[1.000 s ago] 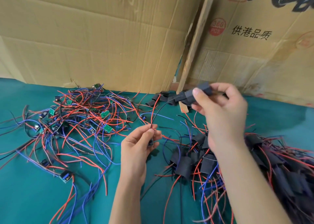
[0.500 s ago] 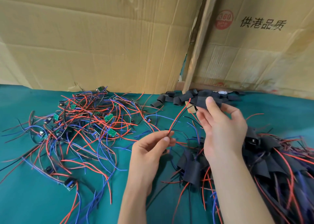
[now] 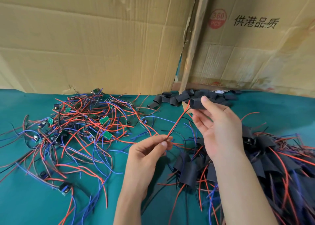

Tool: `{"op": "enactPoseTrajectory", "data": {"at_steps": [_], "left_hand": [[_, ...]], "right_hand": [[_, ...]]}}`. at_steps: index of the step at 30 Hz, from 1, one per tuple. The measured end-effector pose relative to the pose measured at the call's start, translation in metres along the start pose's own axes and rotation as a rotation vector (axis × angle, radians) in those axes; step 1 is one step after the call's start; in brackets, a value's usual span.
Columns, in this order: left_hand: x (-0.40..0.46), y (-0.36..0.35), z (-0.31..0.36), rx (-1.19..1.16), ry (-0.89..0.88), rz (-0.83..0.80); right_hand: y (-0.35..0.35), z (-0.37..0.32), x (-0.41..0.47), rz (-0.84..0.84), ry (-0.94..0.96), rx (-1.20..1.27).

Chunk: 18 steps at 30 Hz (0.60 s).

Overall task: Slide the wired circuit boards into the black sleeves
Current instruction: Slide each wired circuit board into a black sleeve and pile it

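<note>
Two sheets of cardboard (image 3: 102,42) stand as a backdrop behind a table covered in green cloth (image 3: 25,199), and on that cloth the work divides into heaps. To the right lies the biggest, a pile of finished pieces (image 3: 276,158), black sleeves with red, blue and black wires trailing out of them, which suggests a good share of the job is done. To the left sprawls a loose tangle of bare boards (image 3: 81,122), small green circuit boards still uncovered among their wires, so plenty seems to be left. At the back, against the cardboard, sits a smaller heap of empty sleeves (image 3: 172,99), short black tubes waiting to be used. In the middle the person works on one piece. The right hand (image 3: 219,127) is raised with the palm showing, and its thumb and fingertips pinch a black sleeve (image 3: 197,104) just in front of the empty heap. A red and black wire pair (image 3: 178,123) comes out of the sleeve's left end and runs down to the left hand (image 3: 148,154), whose thumb and forefinger pinch the wires' free end. Whether a board sits inside this sleeve cannot be told; judging by the wires leaving its mouth, it is being drawn in or is already in.
</note>
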<state>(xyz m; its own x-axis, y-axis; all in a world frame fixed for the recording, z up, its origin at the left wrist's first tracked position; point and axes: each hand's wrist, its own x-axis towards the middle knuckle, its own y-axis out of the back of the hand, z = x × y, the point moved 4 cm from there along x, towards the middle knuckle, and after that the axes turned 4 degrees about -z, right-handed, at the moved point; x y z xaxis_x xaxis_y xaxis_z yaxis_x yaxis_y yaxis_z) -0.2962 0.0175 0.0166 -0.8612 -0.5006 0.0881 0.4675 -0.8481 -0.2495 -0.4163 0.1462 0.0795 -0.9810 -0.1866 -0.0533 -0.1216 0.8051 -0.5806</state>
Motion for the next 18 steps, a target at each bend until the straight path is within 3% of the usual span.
{"op": "enactPoseTrajectory", "data": {"at_steps": [18], "left_hand": [[0.0020, 0.0019, -0.0064, -0.068, 0.009, -0.007]], "right_hand": [[0.0020, -0.0029, -0.0044, -0.020, -0.057, -0.038]]}}
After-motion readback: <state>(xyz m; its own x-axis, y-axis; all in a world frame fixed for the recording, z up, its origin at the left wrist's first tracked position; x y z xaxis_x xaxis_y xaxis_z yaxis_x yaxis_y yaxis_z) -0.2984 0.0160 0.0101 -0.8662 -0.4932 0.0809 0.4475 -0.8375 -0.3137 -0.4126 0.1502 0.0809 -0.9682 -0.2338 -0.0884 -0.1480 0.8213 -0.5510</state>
